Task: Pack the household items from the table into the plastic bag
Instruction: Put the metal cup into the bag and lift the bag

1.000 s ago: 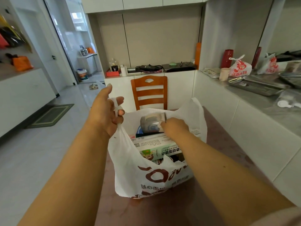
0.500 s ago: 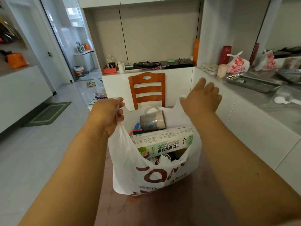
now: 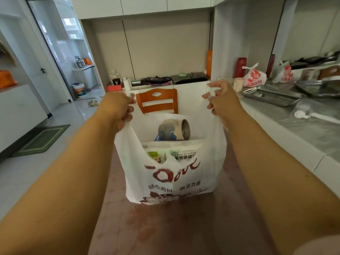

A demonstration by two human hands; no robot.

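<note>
A white plastic bag [image 3: 171, 181] with dark red print stands on the reddish-brown table [image 3: 165, 229], stretched open between my hands. My left hand [image 3: 117, 109] grips the bag's left handle. My right hand [image 3: 220, 102] pinches the right handle, held up at about the same height. Inside the bag a grey mug [image 3: 173, 129] lies on its side on top of a white and green box [image 3: 173, 153]. Something blue shows just under the mug; the rest of the contents is hidden by the bag's wall.
An orange wooden chair [image 3: 158, 102] stands at the table's far end. A grey counter [image 3: 303, 122] runs along the right with metal trays [image 3: 270, 96], a tied printed bag [image 3: 254, 76] and a cup [image 3: 238, 84]. Open tiled floor and a green mat [image 3: 41, 140] lie left.
My right hand let go of the mug inside the bag, rose to the right and took hold of the right handle. Both handles are now pulled up and apart.
</note>
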